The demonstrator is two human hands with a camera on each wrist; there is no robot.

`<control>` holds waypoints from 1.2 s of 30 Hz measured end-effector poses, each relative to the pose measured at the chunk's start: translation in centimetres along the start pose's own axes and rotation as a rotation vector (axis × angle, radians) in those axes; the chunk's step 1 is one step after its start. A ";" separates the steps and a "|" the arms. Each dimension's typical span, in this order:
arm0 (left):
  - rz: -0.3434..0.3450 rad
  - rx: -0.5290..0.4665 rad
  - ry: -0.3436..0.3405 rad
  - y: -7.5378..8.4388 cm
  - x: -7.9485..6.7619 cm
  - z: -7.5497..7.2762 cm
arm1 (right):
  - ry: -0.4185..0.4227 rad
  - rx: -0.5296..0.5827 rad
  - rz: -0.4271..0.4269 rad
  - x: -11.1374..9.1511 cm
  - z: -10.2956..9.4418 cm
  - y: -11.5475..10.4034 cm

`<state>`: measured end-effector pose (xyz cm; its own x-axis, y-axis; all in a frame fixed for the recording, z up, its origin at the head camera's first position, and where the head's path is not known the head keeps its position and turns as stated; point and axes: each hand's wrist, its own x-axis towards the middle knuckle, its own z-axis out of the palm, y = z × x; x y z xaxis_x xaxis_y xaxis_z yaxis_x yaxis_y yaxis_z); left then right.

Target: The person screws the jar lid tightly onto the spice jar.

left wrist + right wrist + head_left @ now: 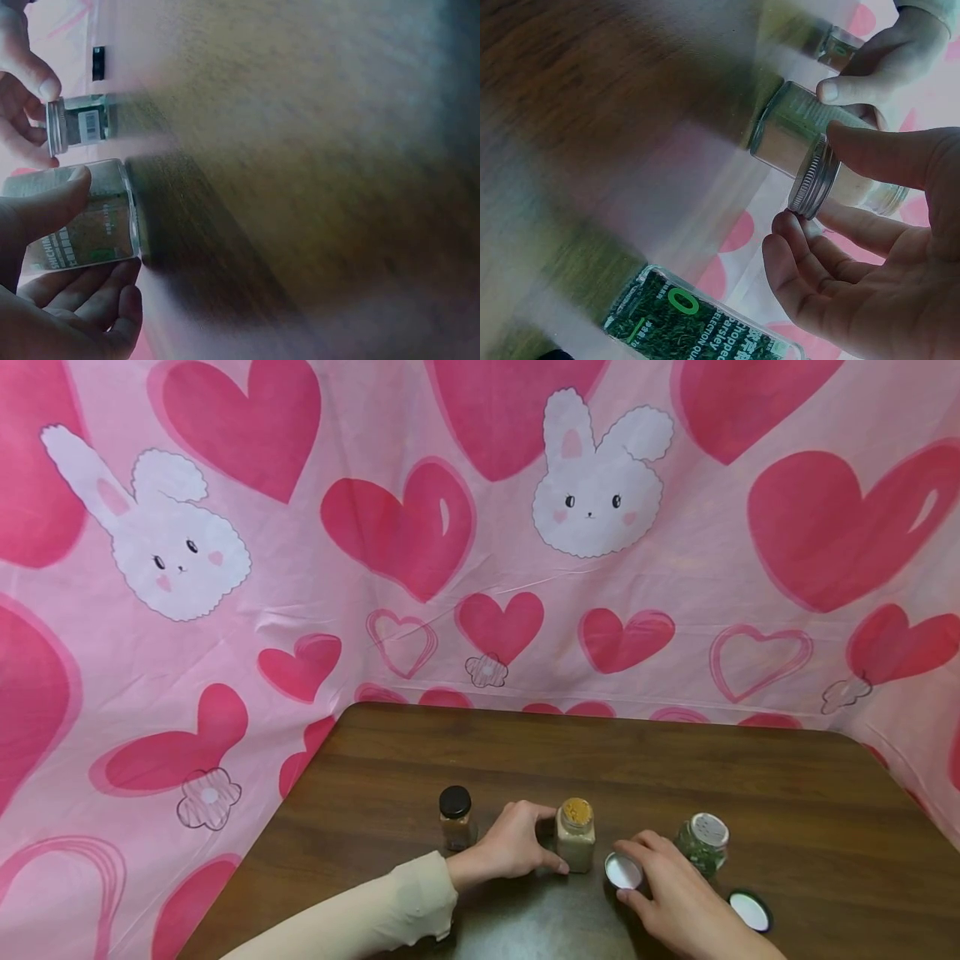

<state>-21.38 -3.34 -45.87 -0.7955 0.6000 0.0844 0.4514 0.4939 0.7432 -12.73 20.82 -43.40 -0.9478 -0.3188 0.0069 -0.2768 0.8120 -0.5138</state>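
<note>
- Our left hand [517, 843] grips the uncapped powder jar [575, 852] on the bench [390, 760]!
- Our right hand [671, 885] pinches a silver lid [623, 872] just beside it.
- We spot green flakes in the parsley jar [697, 853], right; brown contents in the black-capped jar [457, 832], left.

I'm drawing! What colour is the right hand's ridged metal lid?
The ridged metal lid is silver outside; best view: right wrist.

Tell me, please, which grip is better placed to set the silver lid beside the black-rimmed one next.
Probably the right grip: it pinches the silver lid and is nearer the black-rimmed lid, while the left grip holds the powder jar.
</note>
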 end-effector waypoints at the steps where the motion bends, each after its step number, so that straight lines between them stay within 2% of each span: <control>1: -0.001 -0.002 -0.001 0.0 0.0 0.0 | 0.003 -0.001 0.004 0.0 0.0 0.0; 6: -0.012 0.006 -0.003 0.0 0.1 0.0 | 0.017 -0.008 0.015 0.0 -0.1 -0.2; 18: -0.028 0.004 -0.005 0.0 0.1 0.0 | 0.081 -0.038 -0.041 -0.2 -0.3 -0.5; 24: -0.022 -0.005 -0.010 0.0 0.1 0.0 | 0.149 -0.074 -0.059 -0.3 -0.3 -0.7; 36: -0.014 -0.006 -0.011 0.0 0.1 0.0 | 0.189 -0.101 -0.084 -0.4 -0.6 -1.0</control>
<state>-21.45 -3.31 -45.91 -0.7972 0.6000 0.0669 0.4381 0.4986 0.7480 -12.17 20.41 -42.36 -0.9311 -0.2976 0.2110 -0.3611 0.8345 -0.4162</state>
